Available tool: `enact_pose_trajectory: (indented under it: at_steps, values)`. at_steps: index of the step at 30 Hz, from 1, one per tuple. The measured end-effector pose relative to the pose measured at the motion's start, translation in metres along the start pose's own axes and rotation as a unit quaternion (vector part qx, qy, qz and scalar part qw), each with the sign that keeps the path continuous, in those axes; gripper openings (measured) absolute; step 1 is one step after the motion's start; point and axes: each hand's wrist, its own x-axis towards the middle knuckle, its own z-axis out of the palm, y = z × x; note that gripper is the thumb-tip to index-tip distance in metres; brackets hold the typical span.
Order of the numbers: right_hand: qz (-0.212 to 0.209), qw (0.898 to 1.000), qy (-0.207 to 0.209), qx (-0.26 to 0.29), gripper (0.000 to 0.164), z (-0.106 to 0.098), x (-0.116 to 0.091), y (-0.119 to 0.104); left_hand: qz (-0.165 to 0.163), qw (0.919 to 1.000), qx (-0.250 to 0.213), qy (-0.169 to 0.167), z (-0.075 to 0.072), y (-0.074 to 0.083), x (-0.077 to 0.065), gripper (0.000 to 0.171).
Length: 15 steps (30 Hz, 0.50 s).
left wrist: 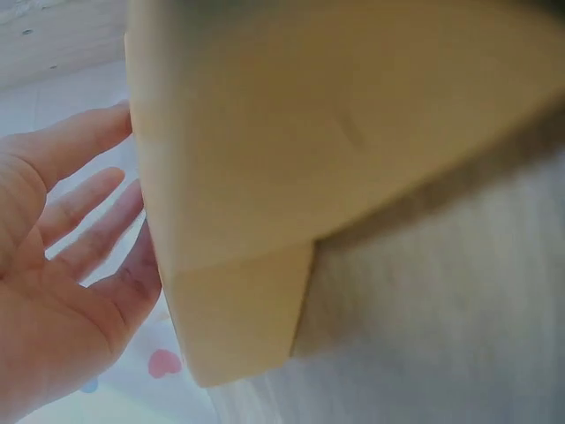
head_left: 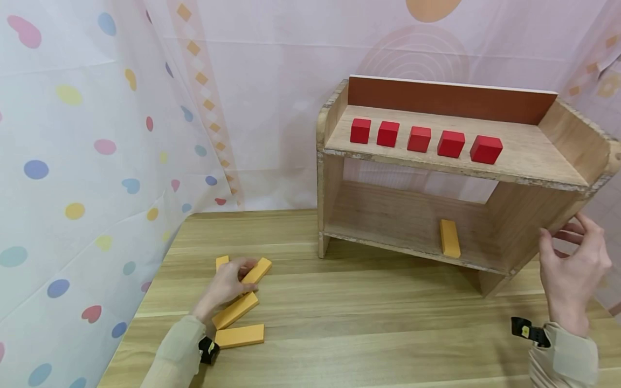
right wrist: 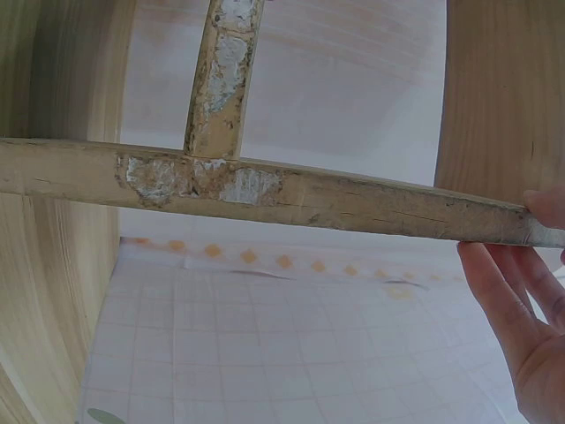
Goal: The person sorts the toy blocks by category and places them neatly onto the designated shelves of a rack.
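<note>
At the left of the table, my left hand [head_left: 228, 283] has its thumb and fingers on either side of a yellow block [head_left: 259, 269]. Another yellow block [head_left: 222, 261] shows partly behind that hand, and two lie nearer me, one slanted [head_left: 236, 311] and one crosswise [head_left: 240, 335]. Close to the camera, a yellow block [left wrist: 353, 132] fills much of the left wrist view and hides part of the hand. My right hand [head_left: 574, 261] holds the right side panel of a wooden shelf [head_left: 417, 245]; the right wrist view has the thumb and fingers on opposite sides of its edge [right wrist: 353, 208].
Several red cubes [head_left: 419, 139] stand in a row on the shelf's top board. One yellow block [head_left: 450, 238] lies on the lower board. The shelf stands at an angle on the wood-grain table [head_left: 339, 323]. Patterned curtains [head_left: 271, 108] hang behind and at the sides.
</note>
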Motion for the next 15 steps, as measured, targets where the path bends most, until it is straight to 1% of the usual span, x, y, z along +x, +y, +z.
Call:
enact_pose_trajectory:
  at_steps: [5,15]
  values:
    - [-0.002,1.000,-0.003,0.003,0.045,-0.0007,0.0000,-0.0003,0.011,0.9999,0.000,-0.001,-0.0006,-0.0004,0.0014,0.048]
    - [0.020,1.000,0.005,-0.004,0.044,0.0018,0.0008,0.0008,0.036,0.9992,0.013,0.008,0.0004,0.0006,0.0025,0.043]
